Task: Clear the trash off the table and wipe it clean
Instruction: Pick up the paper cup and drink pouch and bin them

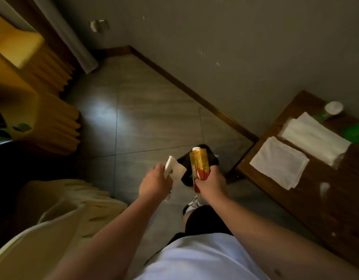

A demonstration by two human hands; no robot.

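My right hand (210, 183) grips a yellow and red drink carton (199, 164) with a white cap, held upright. My left hand (155, 182) holds a crumpled white tissue (174, 171) with dark bits on it. Both hands are over a black bin (196, 168) on the floor, mostly hidden behind the carton. The dark wooden table (324, 199) stands at the right, apart from both hands. On it lie two folded white cloths (279, 162) (316, 138) and a small white scrap (325, 187).
A white-lidded cup (333, 108) and a green packet (355, 132) sit at the table's far side. Yellow curtains (43, 110) hang at the left. A cream-covered seat (59, 211) is at lower left. Grey floor tiles (150, 118) stretch to the wall.
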